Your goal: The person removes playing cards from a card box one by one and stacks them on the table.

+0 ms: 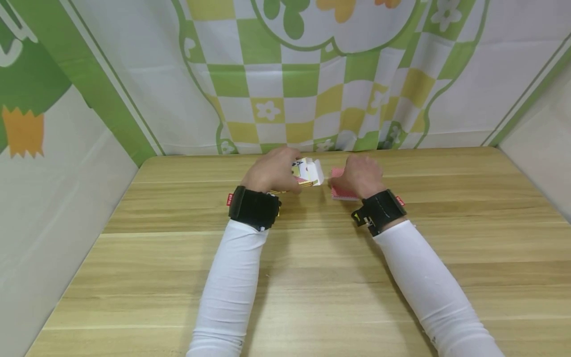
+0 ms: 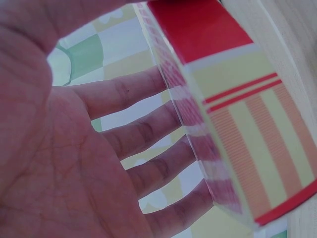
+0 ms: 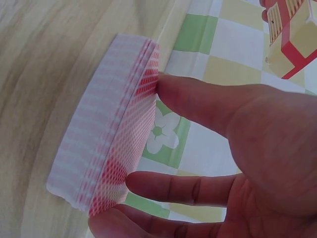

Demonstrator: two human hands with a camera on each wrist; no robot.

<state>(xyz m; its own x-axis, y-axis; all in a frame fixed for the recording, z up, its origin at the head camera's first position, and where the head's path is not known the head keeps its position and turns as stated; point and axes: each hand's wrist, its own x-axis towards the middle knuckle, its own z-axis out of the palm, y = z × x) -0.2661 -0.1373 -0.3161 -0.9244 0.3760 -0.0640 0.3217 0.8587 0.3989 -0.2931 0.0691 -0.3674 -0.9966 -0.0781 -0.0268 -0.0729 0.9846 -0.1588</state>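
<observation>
Our two hands are apart from each other. With the left hand we hold a card box, thumb on one side and fingers on the other, its white flap raised at the right end. With the right hand we grip a deck of red-patterned cards by its edges; it lies on the tabletop, just right of the box. Black bands circle our wrists above white sleeves. Behind the tabletop hangs a green-and-yellow checked cloth.
</observation>
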